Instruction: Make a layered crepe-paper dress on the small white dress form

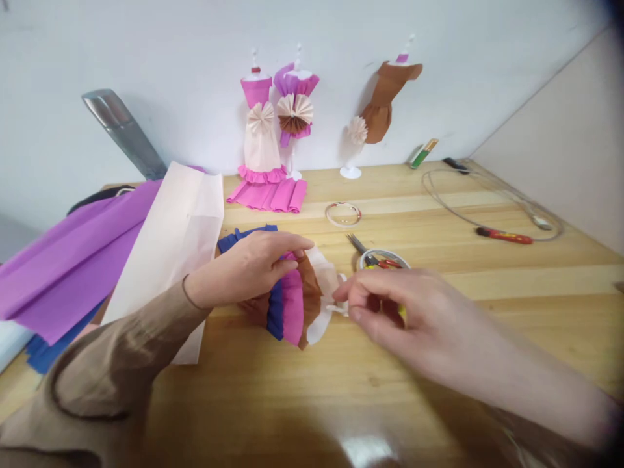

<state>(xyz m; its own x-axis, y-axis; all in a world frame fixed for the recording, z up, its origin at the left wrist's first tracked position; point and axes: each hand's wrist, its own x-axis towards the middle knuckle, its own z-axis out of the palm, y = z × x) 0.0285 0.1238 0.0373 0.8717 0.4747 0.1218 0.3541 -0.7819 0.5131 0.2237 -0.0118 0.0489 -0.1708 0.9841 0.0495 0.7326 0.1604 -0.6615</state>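
Note:
A small layered crepe-paper dress [292, 305] with blue, pink, brown and white ruffles lies on its side across the table. My left hand [248, 263] reaches over its upper side, fingers together and thumb bent in, gripping the ruffled paper. At the dress's white end my right hand [390, 305] is curled, thumb and forefinger brought together beside a small white part [338, 308]. What lies between those fingertips is too small to make out. Right behind that hand sit a white ring [385, 252] and a pointed metal tool [357, 243].
Along the wall stand miniature dress forms in pink-and-cream [262, 140], purple [295, 107] and brown paper [383, 97]. Purple crepe paper [82, 247] and a cream sheet [163, 227] lie at left. A bracelet-like ring [344, 214], a red-handled tool [507, 236] and a grey cable [429, 188] lie behind and right.

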